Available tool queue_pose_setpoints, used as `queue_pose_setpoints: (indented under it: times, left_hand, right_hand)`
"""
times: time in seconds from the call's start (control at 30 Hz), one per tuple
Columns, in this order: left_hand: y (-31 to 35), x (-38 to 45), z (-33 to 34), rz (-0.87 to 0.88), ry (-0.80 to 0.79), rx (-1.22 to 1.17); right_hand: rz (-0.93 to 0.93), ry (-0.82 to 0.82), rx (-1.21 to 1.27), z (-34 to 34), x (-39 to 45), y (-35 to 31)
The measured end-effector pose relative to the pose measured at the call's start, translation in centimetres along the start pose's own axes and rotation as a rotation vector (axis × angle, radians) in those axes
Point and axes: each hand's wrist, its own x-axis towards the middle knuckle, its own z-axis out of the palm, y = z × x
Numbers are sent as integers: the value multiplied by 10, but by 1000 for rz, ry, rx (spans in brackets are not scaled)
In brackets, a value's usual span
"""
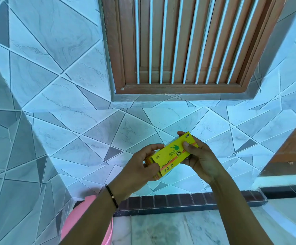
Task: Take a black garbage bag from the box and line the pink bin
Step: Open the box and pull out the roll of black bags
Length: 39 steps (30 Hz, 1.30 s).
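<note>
I hold a long yellow garbage-bag box (172, 154) with green "eco bin" print in front of a tiled wall, tilted up to the right. My left hand (141, 167) grips its lower left end, fingers at the end flap. My right hand (200, 156) grips the upper right end, thumb on the front face. No black bag shows. The pink bin (83, 211) stands at the bottom left, mostly hidden behind my left forearm; only part of its rim and side shows.
A tiled wall fills the view, with a brown barred window (184, 45) above. A dark brick skirting strip (187, 200) runs along the floor. A brown door frame (295, 144) and a step lie at the right.
</note>
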Motion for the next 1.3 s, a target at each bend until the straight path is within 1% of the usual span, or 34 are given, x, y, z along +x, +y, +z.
queue_pose_setpoints:
  times: [0.2,0.53,0.67,0.77,0.83,0.93,1.0,1.1,1.17,1.3]
  left_hand:
    - [0,-1,-9,-7,-59,-26]
    - [2,-4,-9,-10,-22,-10]
    - [3,-5,-1,6,36,-78]
    - [-2,-7,8,63,99,-142]
    - [-7,-6,12,115,192,-198]
    - [-12,-1,13,121,380,-349]
    - [-16,2,12,119,442,-305]
    - [-22,4,15,157,471,-156]
    - [-24,6,13,173,484,-97]
    - [-21,17,0,184,429,-35]
  right_hand:
    - [18,-30,13,0,3,0]
    - [34,-51,30,5,5,-4]
    - [-11,14,27,13,5,-4]
    - [-84,92,3,23,4,-3]
    - [-133,121,-20,26,1,-3]
    - [-176,164,-30,31,-4,0]
    - [-193,213,-30,35,-7,5]
    - [-202,270,-18,40,-8,9]
    - [-204,276,-7,41,-8,11]
    - [-183,238,41,39,-2,7]
